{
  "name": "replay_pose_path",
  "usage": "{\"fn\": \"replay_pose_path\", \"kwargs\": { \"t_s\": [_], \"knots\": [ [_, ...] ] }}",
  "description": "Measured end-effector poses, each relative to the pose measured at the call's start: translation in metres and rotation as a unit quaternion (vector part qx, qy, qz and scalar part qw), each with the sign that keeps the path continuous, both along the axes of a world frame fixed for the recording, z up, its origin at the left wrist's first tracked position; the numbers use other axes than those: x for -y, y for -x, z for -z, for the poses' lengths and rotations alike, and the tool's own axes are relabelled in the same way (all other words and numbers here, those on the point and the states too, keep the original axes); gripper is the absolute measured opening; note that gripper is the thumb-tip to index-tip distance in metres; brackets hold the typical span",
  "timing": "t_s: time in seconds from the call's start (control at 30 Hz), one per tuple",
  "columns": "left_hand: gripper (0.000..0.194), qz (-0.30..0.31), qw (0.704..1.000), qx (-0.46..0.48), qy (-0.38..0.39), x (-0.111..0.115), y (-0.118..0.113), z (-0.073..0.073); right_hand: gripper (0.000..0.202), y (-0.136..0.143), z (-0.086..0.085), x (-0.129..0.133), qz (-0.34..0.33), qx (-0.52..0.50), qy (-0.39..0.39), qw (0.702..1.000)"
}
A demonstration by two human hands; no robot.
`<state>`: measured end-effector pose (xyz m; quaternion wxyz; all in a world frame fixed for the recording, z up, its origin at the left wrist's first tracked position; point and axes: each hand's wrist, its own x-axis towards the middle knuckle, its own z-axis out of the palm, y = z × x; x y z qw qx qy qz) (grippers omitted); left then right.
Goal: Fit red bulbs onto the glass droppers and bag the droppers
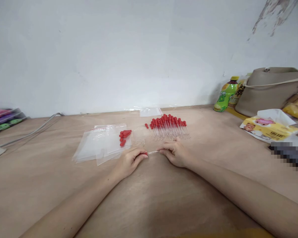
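My left hand (130, 161) pinches a red rubber bulb (145, 153), of which only the tip shows. From it a thin clear glass tube (153, 152) runs right into the pinched fingers of my right hand (174, 152). Behind my right hand lies a row of droppers with red bulbs (167, 123), their clear tubes pointing toward me. Several loose red bulbs (123, 142) rest on clear plastic bags (104, 141) behind my left hand. Bare clear tubes (139, 135) lie between the bulbs and the droppers.
At the right are a green bottle (223, 97), a beige bag (265, 91), a yellow tissue pack (270, 129) and a pixelated dark object (290, 156). A grey cable (39, 128) and packed colourful items (3, 120) lie left. A small clear bag (150, 112) is near the wall.
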<state>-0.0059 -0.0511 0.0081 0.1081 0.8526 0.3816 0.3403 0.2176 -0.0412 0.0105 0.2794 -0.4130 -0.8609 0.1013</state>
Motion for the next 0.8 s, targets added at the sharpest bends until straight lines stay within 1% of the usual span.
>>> {"fn": "replay_pose_path", "kwargs": {
  "t_s": [0.13, 0.2, 0.27, 0.37, 0.5, 0.67, 0.8],
  "knots": [
    [0.018, -0.018, 1.0, -0.023, -0.011, 0.0, -0.003, 0.0, 0.024, 0.002, 0.002, 0.005, 0.028, 0.06, -0.117, 0.991],
    [0.017, -0.031, 0.999, -0.015, -0.012, -0.001, -0.004, 0.0, 0.024, 0.004, 0.004, 0.006, 0.038, 0.066, -0.152, 0.985],
    [0.016, -0.042, 0.999, 0.003, -0.015, -0.003, -0.003, 0.0, 0.024, 0.004, 0.005, 0.004, 0.031, 0.053, -0.161, 0.985],
    [0.017, -0.05, 0.998, 0.022, -0.029, -0.006, 0.0, 0.0, 0.026, 0.0, 0.006, -0.004, -0.001, 0.039, -0.168, 0.985],
    [0.017, -0.028, 0.997, 0.032, -0.057, -0.006, 0.003, 0.001, 0.026, -0.007, 0.007, -0.012, -0.048, 0.058, -0.197, 0.977],
    [0.016, -0.004, 0.993, 0.04, -0.114, -0.003, 0.0, 0.002, 0.03, -0.008, 0.006, -0.009, -0.048, 0.062, -0.22, 0.972],
    [0.014, 0.014, 0.993, 0.022, -0.119, 0.0, -0.002, 0.001, 0.03, -0.006, 0.005, -0.005, -0.048, 0.074, -0.233, 0.968]
  ]
}}
